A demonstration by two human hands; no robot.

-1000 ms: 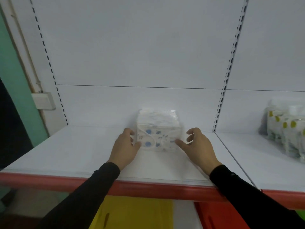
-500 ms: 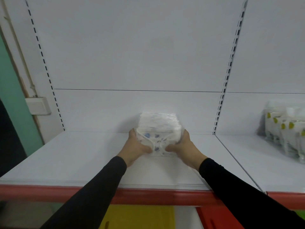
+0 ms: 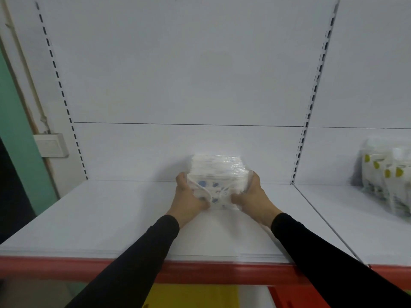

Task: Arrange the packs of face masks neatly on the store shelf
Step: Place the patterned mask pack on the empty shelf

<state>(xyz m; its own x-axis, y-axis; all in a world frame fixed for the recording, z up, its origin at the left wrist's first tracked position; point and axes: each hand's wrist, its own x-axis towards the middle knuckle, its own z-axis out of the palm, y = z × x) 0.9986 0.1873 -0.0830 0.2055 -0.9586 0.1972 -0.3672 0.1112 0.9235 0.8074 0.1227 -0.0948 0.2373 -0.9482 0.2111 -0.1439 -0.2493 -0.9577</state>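
A clear-wrapped pack of white face masks (image 3: 218,174) with blue prints stands near the back of the white shelf (image 3: 111,218). My left hand (image 3: 189,196) grips its left side, thumb across the front. On the opposite side my right hand (image 3: 251,196) grips the pack, fingers curled round the edge. The pack's lower corners are hidden behind my hands. More packs of masks (image 3: 387,176) with yellow prints stand on the neighbouring shelf bay at the right.
A red front strip (image 3: 200,272) runs along the shelf edge. Slotted uprights (image 3: 311,103) border the bay on both sides. A white wall switch (image 3: 50,144) sits at the left by a green wall. Yellow and red items (image 3: 195,296) lie below the shelf.
One second ago my hands lay open beside the pack. They closed on its sides and now hold it, shifted slightly back toward the rear panel.
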